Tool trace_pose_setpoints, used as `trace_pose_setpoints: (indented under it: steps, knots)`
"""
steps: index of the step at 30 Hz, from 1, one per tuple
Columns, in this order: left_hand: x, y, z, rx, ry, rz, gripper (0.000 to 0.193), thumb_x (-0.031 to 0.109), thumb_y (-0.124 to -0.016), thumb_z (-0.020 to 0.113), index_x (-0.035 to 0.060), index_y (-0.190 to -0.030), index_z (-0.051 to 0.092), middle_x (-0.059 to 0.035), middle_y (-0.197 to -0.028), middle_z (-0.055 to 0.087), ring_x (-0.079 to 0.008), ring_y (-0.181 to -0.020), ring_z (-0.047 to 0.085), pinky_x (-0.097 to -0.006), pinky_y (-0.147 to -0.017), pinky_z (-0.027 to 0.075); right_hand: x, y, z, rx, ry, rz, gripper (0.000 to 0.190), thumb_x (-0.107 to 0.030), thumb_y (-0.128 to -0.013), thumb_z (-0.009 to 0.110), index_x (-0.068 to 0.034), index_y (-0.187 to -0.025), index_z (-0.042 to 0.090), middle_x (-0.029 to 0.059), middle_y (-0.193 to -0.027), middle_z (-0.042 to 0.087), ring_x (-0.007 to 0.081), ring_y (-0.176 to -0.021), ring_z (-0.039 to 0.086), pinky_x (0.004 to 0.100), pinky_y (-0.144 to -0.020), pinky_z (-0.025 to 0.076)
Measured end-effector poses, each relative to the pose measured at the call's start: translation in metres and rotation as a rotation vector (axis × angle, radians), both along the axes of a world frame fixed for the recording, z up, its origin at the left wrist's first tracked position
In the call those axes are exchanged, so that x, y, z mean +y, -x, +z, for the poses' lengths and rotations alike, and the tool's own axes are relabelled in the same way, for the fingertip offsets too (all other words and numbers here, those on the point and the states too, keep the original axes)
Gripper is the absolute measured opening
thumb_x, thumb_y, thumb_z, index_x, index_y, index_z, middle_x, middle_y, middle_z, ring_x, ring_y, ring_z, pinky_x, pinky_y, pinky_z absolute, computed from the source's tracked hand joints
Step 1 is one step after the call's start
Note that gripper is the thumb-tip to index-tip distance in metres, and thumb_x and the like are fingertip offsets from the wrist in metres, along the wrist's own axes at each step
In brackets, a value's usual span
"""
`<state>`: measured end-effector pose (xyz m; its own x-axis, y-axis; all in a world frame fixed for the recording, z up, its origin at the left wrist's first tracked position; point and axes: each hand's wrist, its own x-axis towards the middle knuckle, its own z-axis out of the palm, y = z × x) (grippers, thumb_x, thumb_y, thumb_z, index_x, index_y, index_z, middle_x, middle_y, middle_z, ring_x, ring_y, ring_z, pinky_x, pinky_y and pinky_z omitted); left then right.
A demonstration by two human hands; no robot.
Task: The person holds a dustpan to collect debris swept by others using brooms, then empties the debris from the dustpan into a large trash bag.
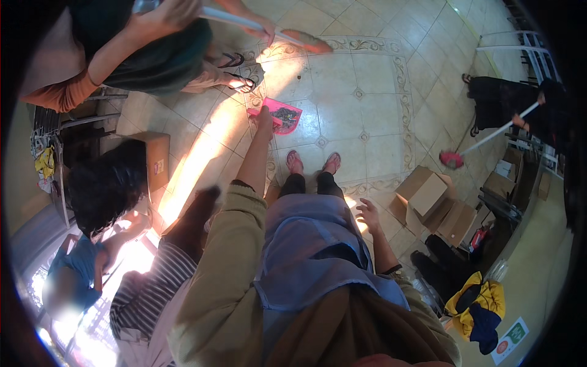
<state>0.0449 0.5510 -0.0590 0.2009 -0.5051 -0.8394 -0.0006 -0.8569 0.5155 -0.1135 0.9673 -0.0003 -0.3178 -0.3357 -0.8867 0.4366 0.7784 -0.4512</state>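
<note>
My left hand (pixel 264 121) reaches forward and grips a pink dustpan (pixel 274 105) by its handle. Grey sweepings (pixel 288 117) lie in the pan, which is low over or on the floor; I cannot tell whether it touches. Down at my right side, my right hand (pixel 368 214) holds nothing, its fingers apart. Beyond the dustpan, a person's hands hold a pale-handled broom (pixel 238 20) with reddish bristles (pixel 316 44) at the tiles. A small dark bit (pixel 299 77) lies on the floor between the pan and that broom.
At right, a person in black (pixel 500 103) holds a red-headed broom (pixel 451 159). Open cardboard boxes (pixel 429 195) stand nearer me. Left are a cardboard box (pixel 158 160), a person in striped clothing (pixel 156 286) and another in blue (pixel 75 270). A yellow-and-navy cloth item (pixel 488 298) lies at lower right.
</note>
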Motion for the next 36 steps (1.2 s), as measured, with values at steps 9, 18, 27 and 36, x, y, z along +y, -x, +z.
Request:
trace_pose_setpoints:
  steps: [9, 18, 27, 36]
  knots:
    - [0.002, -0.019, 0.001, 0.078, -0.056, -0.062, 0.048, 0.030, -0.069, 0.048, 0.0074, -0.101, 0.020, -0.0152, -0.087, 0.044, -0.0218, -0.061, 0.051, -0.0339, -0.045, 0.046, -0.003, 0.007, 0.000, 0.012, -0.043, 0.011, 0.036, -0.014, -0.076, 0.044, -0.007, -0.111, 0.038, 0.0088, -0.085, 0.054, 0.0129, -0.054, 0.052, 0.0226, -0.047, 0.042]
    - [0.009, 0.004, 0.010, -0.043, 0.040, -0.068, 0.048, 0.031, -0.071, 0.047, 0.0086, -0.103, 0.020, -0.0130, -0.081, 0.044, -0.0205, -0.056, 0.050, -0.0333, -0.042, 0.044, -0.006, 0.011, 0.002, 0.011, -0.062, 0.050, 0.037, -0.014, -0.076, 0.044, -0.007, -0.112, 0.037, 0.0079, -0.085, 0.054, 0.0125, -0.057, 0.052, 0.0222, -0.048, 0.042]
    - [0.011, 0.001, 0.020, -0.029, 0.047, -0.059, 0.058, 0.028, -0.065, 0.052, 0.0051, -0.106, 0.018, -0.0160, -0.078, 0.045, -0.0219, -0.053, 0.050, -0.0337, -0.039, 0.042, -0.009, 0.017, 0.009, 0.036, -0.059, 0.030, 0.040, -0.016, -0.075, 0.045, -0.006, -0.113, 0.037, 0.0086, -0.086, 0.054, 0.0124, -0.057, 0.051, 0.0227, -0.049, 0.042]
    - [0.009, -0.006, 0.015, -0.008, 0.010, -0.053, 0.062, 0.030, -0.070, 0.050, 0.0081, -0.115, 0.014, -0.0160, -0.094, 0.042, -0.0223, -0.064, 0.052, -0.0330, -0.043, 0.045, 0.004, 0.009, 0.001, 0.028, -0.079, 0.041, 0.036, -0.014, -0.076, 0.044, -0.008, -0.111, 0.038, 0.0084, -0.086, 0.054, 0.0133, -0.056, 0.053, 0.0245, -0.049, 0.043]
